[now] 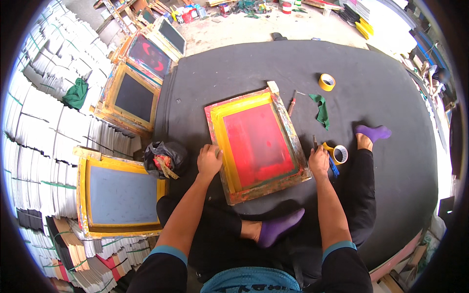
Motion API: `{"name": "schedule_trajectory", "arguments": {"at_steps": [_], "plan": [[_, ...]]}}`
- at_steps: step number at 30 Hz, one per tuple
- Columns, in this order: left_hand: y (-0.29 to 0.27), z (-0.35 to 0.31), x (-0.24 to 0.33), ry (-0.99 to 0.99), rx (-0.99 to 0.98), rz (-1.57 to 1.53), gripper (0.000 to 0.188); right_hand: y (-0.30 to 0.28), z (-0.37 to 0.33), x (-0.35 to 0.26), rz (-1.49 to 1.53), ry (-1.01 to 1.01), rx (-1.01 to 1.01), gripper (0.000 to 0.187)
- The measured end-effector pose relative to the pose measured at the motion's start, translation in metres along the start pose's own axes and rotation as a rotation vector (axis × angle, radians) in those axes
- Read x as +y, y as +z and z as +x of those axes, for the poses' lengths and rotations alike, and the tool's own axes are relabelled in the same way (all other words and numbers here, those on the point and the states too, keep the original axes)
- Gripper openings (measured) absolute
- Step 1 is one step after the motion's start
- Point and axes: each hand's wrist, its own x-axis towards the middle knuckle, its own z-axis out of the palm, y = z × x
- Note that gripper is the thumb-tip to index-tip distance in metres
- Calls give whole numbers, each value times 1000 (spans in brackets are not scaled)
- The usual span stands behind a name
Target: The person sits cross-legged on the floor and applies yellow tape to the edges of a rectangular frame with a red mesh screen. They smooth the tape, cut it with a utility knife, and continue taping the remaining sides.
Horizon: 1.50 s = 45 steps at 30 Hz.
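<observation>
A silk-screen frame [292,139] lies tilted on the dark mat before me, its mesh red with a darker middle. Yellow tape runs along the inside of its left and top edges. My left hand [210,161] is closed, with curled fingers at the frame's left edge. Right of the frame, my right hand [319,160] is closed at the loose end of a roll of yellow tape [340,155]. A thin dark tool [315,139] shows just beyond its fingers; whether they also hold it I cannot tell. Beside that hand is a blue-handled object [333,168].
Another yellow tape roll [327,82], a green cloth [321,111] and a slim red-handled tool [292,103] lie farther off. A black plastic bag [166,158] and another screen [122,195] are at left. Bundled paper stacks [39,136] line the left side. My feet rest on the mat.
</observation>
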Motion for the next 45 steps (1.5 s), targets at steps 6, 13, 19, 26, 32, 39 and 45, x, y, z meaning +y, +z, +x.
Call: {"name": "schedule_trajectory", "arguments": {"at_steps": [6,13,19,26,32,39,45], "plan": [[9,66,-19,20,-19,78,19,9,14,-19,-162,70,97,40],[21,148,-55,7,-39,56,18,46,10,-137,43,-637,304,20],[38,179,-79,126,-135,73,22,105,0,-286,198,-789,113,16],[45,199,-94,274,-235,100,17,170,25,-344,157,-841,205,13],[48,208,-101,355,-244,118,15,192,30,-356,214,-842,293,11],[44,215,-103,410,-282,161,17,198,31,-361,284,-839,342,8],[44,215,-100,459,-286,220,20,197,32,-358,332,-866,307,9]]}}
